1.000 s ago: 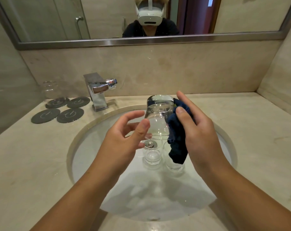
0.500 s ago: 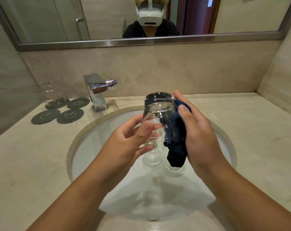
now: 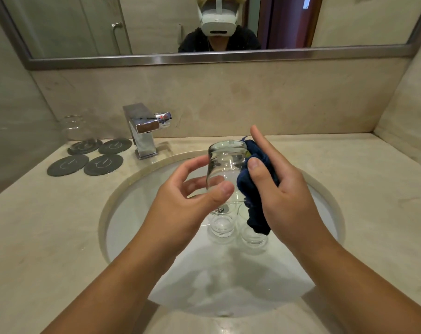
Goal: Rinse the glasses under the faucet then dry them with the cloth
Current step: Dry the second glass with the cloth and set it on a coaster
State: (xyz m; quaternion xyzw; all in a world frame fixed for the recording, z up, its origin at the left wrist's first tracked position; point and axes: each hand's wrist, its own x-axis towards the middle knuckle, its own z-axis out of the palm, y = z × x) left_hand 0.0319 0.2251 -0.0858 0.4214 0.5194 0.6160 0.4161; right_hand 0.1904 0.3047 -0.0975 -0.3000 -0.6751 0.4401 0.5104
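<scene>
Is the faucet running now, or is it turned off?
Off: no stream of water falls from the spout of the faucet into the sink.

- Faucet (image 3: 144, 131): behind sink (image 3: 137, 179), left side.
- Coasters (image 3: 103, 164): left of sink; lone glass (image 3: 74, 127) on rear one.
- 2 glasses (image 3: 222, 226): in sink, mid.
- Raised glass (image 3: 225, 162) + cloth (image 3: 257, 189): above sink.
</scene>
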